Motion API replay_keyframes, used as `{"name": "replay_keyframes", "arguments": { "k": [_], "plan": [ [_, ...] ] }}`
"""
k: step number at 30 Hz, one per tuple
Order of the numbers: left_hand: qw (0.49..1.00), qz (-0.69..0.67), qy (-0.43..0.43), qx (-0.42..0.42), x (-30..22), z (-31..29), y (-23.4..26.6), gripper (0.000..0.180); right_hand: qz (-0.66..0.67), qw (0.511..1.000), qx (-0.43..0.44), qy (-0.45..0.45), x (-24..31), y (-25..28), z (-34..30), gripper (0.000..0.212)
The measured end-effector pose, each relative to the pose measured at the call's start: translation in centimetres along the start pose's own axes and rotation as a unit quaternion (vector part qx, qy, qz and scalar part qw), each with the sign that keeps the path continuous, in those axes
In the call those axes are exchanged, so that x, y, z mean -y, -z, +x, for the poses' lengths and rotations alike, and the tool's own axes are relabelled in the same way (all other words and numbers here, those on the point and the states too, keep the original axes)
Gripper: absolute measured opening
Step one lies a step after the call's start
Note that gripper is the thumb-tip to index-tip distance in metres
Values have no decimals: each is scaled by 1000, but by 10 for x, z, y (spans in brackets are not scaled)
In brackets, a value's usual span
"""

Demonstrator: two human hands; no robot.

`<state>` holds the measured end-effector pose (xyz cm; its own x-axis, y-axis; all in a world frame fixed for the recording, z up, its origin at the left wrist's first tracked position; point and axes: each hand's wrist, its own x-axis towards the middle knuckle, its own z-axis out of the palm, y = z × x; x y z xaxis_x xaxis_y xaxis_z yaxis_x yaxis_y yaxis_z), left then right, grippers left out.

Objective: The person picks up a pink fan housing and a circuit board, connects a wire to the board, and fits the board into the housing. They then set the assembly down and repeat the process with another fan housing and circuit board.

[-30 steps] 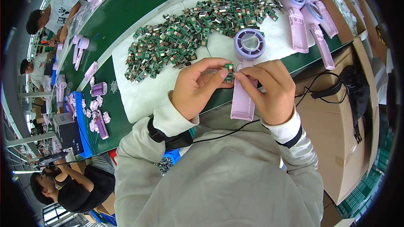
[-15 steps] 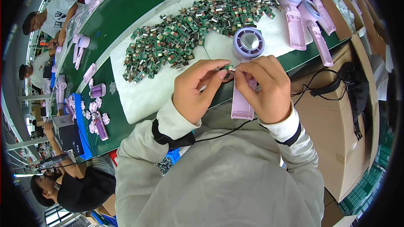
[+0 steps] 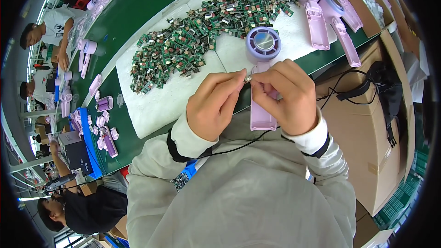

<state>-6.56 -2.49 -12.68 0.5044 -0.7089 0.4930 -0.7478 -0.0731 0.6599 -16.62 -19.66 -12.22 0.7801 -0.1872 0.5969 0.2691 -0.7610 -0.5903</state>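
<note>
My left hand [image 3: 210, 105] pinches a small circuit board [image 3: 248, 78], mostly hidden by the fingertips. Against the board's right edge, my right hand [image 3: 290, 98] has thumb and forefinger pressed together; what they grip is too small to make out. Beneath and beside the right hand lies a handheld fan: its round purple head [image 3: 263, 43] points up, and its pink handle shell [image 3: 263, 118] reaches toward me, partly covered by that hand. A heap of green circuit boards [image 3: 186, 41] spreads beyond my hands on a white foam sheet [image 3: 154, 112].
More pink fans [image 3: 317, 23] lie at the right, beside a cardboard box [image 3: 381, 4] of white parts. A large carton [image 3: 363, 133] stands at my right with black cables and a strap. Pink parts [image 3: 104, 128] and a blue bin [image 3: 89, 142] are left. Co-workers sit farther left.
My left fingers have closed tighter around the circuit board, hiding more of it. Both hands stay nearly in place, and the view has shifted slightly.
</note>
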Motion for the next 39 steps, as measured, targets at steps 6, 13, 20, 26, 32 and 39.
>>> {"name": "replay_keyframes", "arguments": {
  "k": [6, 13, 20, 26, 32, 39],
  "plan": [
    [992, 99, -42, -68, -6, -2, -8, 34, 100, 987, -42, -122, 17, -11, -4, 21],
    [995, -55, 78, -6, 5, 10, 6, 33, 44, 994, -73, -74, -2, -4, -4, 24],
    [993, -26, 71, 91, 7, 22, 25, 33, 63, 985, 1, -159, -8, 2, -4, 27],
    [995, 18, 15, 95, 10, 32, 21, 41, 103, 981, 20, -164, -13, -2, -5, 29],
    [984, -9, 89, 157, 9, 48, 29, 44, 147, 978, 3, -148, -16, -3, -7, 26],
    [908, -241, 280, 198, 5, 88, 75, 42, 174, 974, -75, -120, -20, 19, -16, 20]
  ]
}}
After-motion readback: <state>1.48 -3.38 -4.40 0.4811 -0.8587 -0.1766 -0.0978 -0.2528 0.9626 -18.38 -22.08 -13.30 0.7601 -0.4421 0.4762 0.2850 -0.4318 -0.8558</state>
